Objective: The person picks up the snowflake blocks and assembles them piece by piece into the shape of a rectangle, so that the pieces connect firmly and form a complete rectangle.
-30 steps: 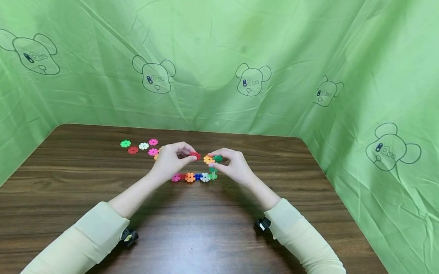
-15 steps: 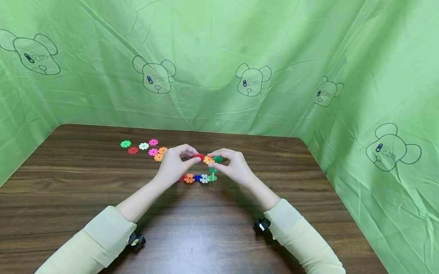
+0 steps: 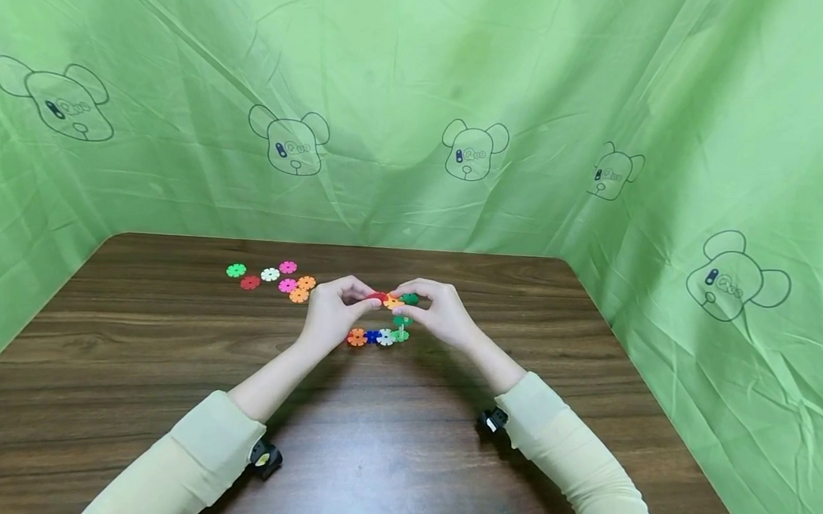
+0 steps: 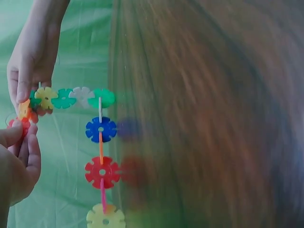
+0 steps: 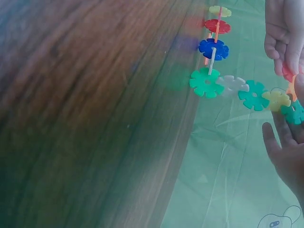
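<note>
My left hand (image 3: 332,313) pinches a red notched disc (image 3: 377,297) between thumb and fingers. Right beside it, an orange notched disc (image 3: 392,303) is pinched by my right hand (image 3: 444,312). The two discs meet edge to edge; whether their slots interlock is hidden by fingers. From the orange disc runs a chain of slotted discs: a dark green disc (image 3: 409,298), a yellow disc (image 4: 46,98), a white disc (image 5: 232,84) and a light green disc (image 4: 102,97). There the chain bends toward a blue disc (image 4: 101,129), a red disc (image 4: 102,172) and more discs.
Loose discs lie on the brown wooden table (image 3: 183,333) left of the hands: a green disc (image 3: 236,271), a white disc (image 3: 270,275), and several red, pink and orange ones. A green curtain (image 3: 382,190) with bear outlines surrounds the table's far and side edges.
My left hand has moved right with the red disc, closing the gap to the orange disc. My right hand has stayed nearly still. The loose orange discs are now uncovered.
</note>
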The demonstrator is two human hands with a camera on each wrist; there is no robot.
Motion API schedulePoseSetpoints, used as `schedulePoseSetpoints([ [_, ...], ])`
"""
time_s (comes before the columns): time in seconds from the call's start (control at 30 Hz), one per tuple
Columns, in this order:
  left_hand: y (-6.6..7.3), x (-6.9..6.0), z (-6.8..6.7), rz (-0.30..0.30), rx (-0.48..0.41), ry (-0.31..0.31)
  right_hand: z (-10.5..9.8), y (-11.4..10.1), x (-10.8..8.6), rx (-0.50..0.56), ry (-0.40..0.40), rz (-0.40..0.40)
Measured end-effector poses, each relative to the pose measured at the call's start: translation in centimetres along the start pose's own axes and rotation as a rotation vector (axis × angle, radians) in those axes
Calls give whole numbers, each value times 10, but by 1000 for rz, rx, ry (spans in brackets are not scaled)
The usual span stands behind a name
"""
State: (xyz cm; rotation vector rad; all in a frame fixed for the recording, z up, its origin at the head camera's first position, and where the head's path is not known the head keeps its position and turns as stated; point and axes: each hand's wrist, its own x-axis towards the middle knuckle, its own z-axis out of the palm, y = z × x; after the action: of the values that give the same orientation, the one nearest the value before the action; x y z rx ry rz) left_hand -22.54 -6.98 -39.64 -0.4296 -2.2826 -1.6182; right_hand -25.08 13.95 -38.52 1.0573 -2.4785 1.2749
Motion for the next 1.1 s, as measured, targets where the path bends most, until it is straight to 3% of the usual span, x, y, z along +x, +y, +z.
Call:
schedulePoseSetpoints([
  [0.3,-2,0,5,-4,2,22,-1,1,0,14,16,6],
  [0.57,-2,1,1,-8,2,-16,-5,0,2,-2,-30,-23],
  [0.8,1,7,-20,-38,54,-135,-7,0,0,-31,-37,25],
  [1.1,5,22,-58,16,205,-255,-8,1,-1,-20,-37,42],
])
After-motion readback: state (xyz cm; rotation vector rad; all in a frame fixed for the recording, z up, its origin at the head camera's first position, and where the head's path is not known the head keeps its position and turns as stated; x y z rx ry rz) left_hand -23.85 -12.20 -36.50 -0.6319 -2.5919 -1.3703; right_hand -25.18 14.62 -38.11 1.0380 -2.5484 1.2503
